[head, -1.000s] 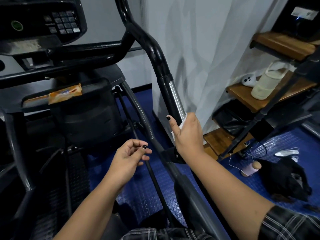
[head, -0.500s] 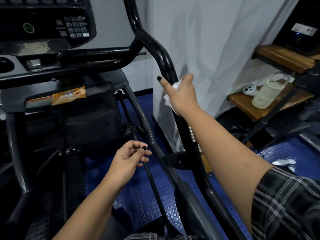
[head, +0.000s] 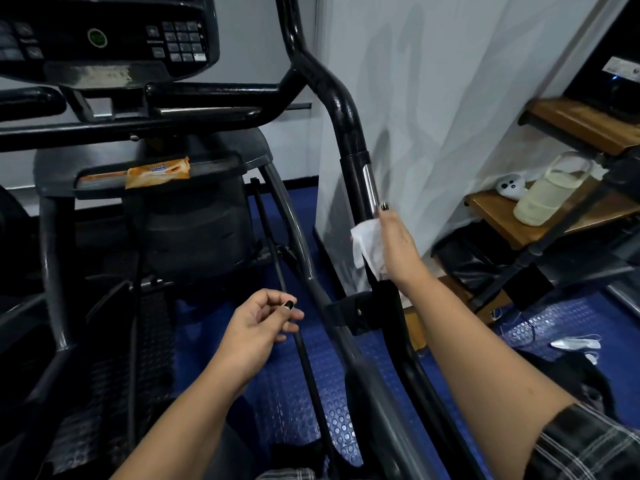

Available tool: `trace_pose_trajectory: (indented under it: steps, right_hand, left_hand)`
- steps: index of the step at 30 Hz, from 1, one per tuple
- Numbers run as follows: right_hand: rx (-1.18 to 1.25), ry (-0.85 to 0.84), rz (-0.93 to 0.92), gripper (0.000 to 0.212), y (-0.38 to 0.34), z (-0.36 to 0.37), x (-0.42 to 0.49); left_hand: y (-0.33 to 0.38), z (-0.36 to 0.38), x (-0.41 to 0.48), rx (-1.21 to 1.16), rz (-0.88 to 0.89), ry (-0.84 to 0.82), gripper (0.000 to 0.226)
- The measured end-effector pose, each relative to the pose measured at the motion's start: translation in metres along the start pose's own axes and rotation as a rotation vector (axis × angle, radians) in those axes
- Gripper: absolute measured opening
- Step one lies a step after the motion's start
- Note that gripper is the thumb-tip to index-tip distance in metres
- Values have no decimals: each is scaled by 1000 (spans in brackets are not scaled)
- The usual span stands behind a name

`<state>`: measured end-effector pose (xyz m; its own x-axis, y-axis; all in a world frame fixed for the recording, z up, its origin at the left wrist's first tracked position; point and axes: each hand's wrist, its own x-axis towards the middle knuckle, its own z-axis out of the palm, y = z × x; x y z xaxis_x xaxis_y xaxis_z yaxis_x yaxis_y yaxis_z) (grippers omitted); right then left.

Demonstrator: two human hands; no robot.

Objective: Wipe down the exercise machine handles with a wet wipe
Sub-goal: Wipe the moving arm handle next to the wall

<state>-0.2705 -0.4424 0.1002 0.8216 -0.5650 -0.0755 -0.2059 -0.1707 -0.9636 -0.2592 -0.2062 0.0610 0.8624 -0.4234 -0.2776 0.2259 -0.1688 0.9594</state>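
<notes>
Home gym corner, exercise machine console (head: 104,36), blue rubber mat (head: 304,410), wooden shelves (head: 498,216)

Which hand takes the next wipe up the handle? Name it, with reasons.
Right. The right hand holds the wet wipe against the handle, just below its metal strip; the left hand hangs lower, holding nothing.

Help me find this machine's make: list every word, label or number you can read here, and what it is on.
Nothing here can be read for certain.
Keypad on the console: key markings too blurred to read.
Round green button: its symbol is blurred.
Orange packet on the ledge: blue logo, unreadable.
White label at top right: print too small to read.
</notes>
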Motion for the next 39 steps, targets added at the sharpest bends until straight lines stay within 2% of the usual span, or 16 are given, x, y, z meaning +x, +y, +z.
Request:
trace_pose_trajectory:
  steps: [3, 5, 8, 11, 13, 17, 23, 29, 33, 37, 39]
  right_hand:
    - [101, -79, 168, 79, 22, -7, -12]
    - [118, -92, 209, 82, 35, -9, -20]
    - [52, -134, 126, 41, 37, -15, -41]
    - [-111, -170, -3, 29, 37, -16, -49]
    - [-242, -117, -97, 19, 34, -11, -51]
    - [-385, 80, -147, 36, 20, 6, -40]
    - [-553, 278, -140, 89, -21, 28, -8]
    - [-653, 327, -178, 101, -57, 38, 25]
    - [-582, 293, -198, 96, -78, 37, 42]
    - [-287, 137, -152, 93, -85, 27, 56]
    - [-36, -22, -56, 67, -82, 19, 60]
  left_hand:
    - [-3, 4, -7, -3, -6, 2, 12]
    - [-4, 6, -9, -1, -6, 2, 12]
    - [-5, 10, -10, 1, 1, -2, 12]
    - [-6, 13, -9, -6, 1, -5, 11]
    - [-8, 15, -9, -3, -2, -11, 11]
    - [-12, 16, -9, -5, -8, -14, 11]
    - [-15, 11, -4, -14, -16, -7, 12]
    - [-14, 6, 5, -48, -20, -6, 12]
    - [-12, 6, 8, -57, -20, -8, 11]
    - [-11, 10, 8, -68, -29, -4, 11]
    - [-10, 11, 6, -68, -32, -7, 11]
